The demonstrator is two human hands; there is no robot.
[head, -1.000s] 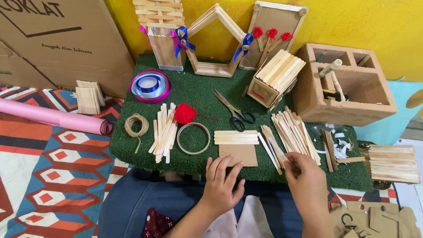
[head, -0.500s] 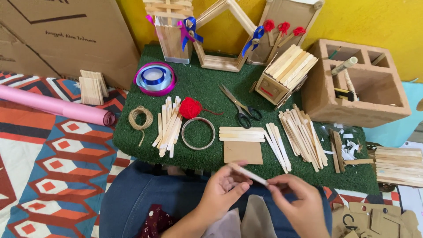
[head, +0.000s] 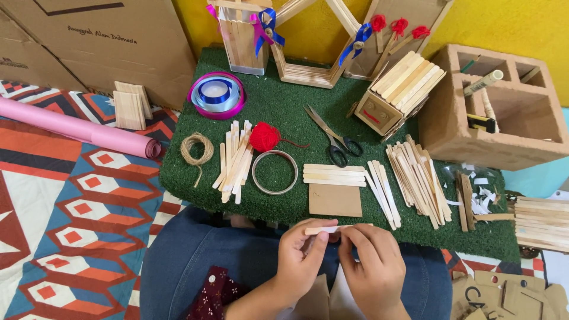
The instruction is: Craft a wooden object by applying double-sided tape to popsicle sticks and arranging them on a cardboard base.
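Both hands meet over the person's lap at the near edge of the green turf surface [head: 284, 106]. The left hand [head: 302, 258] pinches a single wooden craft stick [head: 325, 229] between thumb and fingertips, its grip clenched on the left part of the stick, while the right hand [head: 373, 266] closes its fingers over the stick's right end, so the stick lies roughly level between the two, just below the turf's front edge. Right above it on the turf lie a brown cardboard square [head: 335, 200] and, touching its far side, a short row of sticks laid side by side [head: 334, 175]. Further left sit a wooden ring [head: 274, 172], a red yarn ball [head: 264, 137] and a loose heap of sticks [head: 233, 161], with a coil of twine [head: 197, 149] beside it. Scissors [head: 332, 137] lie near the middle, and a larger fan of sticks [head: 418, 178] spreads to the right, near a wooden compartment box [head: 456, 133].
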